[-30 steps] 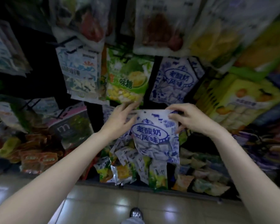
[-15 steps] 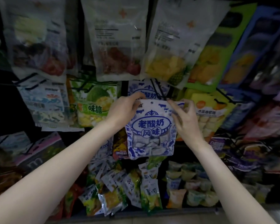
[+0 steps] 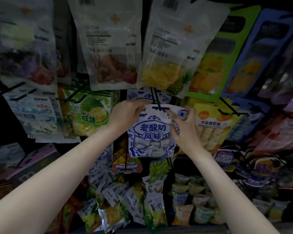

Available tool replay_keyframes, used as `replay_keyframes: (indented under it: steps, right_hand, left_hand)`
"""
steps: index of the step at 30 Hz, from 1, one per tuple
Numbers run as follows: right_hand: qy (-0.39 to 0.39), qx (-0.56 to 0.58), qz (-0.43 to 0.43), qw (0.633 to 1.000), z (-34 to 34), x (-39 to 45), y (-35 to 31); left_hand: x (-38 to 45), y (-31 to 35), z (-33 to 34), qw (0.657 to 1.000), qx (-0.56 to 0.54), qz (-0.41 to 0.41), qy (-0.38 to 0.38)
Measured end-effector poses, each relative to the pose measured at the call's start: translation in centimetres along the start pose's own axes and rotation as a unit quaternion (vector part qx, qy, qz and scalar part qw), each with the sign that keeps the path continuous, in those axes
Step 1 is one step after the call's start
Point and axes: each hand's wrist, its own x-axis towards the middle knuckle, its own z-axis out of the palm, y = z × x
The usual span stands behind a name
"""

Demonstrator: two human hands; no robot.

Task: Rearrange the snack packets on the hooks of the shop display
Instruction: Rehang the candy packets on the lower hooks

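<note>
At the tip of the black wire display hook (image 3: 160, 108) you hold the blue-and-white plastic snack packet (image 3: 150, 132) by its top edge, so its hang-hole can meet the prong. Your left hand (image 3: 125, 114) pinches the upper left corner; your right hand (image 3: 184, 127) grips the right side, forefinger guiding near the hook. Behind hangs a matching blue-and-white packet (image 3: 135, 95), probably its row.
</note>
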Motion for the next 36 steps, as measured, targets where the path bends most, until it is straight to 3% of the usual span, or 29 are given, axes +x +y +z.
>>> replay_keyframes:
  steps: [3,7,12,14,17,18,23,28,31,36]
  right_hand:
    - [-0.033,-0.021,0.028,0.999,0.5,0.8,-0.5]
    - [-0.033,-0.094,0.064,0.993,2.5,3.2,-1.3]
    - [-0.057,-0.064,0.115,0.990,4.3,3.4,-2.0]
    - [-0.018,-0.067,0.080,0.994,5.1,1.3,-1.6]
    - [0.039,-0.041,-0.044,0.997,8.0,-2.8,-0.8]
    - [0.019,-0.024,-0.065,0.997,9.4,-3.8,-0.8]
    - [-0.249,0.013,-0.087,0.964,15.3,-4.3,-3.1]
    - [-0.446,0.021,-0.082,0.891,20.4,-2.3,-6.1]
    - [-0.469,0.001,-0.052,0.882,23.8,-1.5,-7.3]
    - [-0.421,0.005,0.014,0.907,28.4,-2.2,-8.4]
  left_hand:
    - [0.0,-0.1,0.5,0.998,0.056,0.021,0.014]
    - [-0.8,-0.8,1.3,0.980,0.194,-0.027,0.013]
    - [-6.3,-3.0,1.7,0.981,0.192,0.018,-0.024]
    - [-9.3,-3.8,1.8,0.980,0.189,-0.017,-0.053]
    - [-13.8,-5.3,2.0,0.971,0.177,-0.115,-0.116]
    - [-15.2,-5.7,1.9,0.964,0.174,-0.156,-0.129]
    - [-19.9,-7.4,1.3,0.915,0.166,-0.308,-0.202]
    - [-23.0,-9.5,2.0,0.897,0.119,-0.324,-0.277]
    - [-23.8,-10.2,2.4,0.894,0.099,-0.322,-0.295]
    - [-25.3,-12.0,2.3,0.915,0.075,-0.300,-0.260]
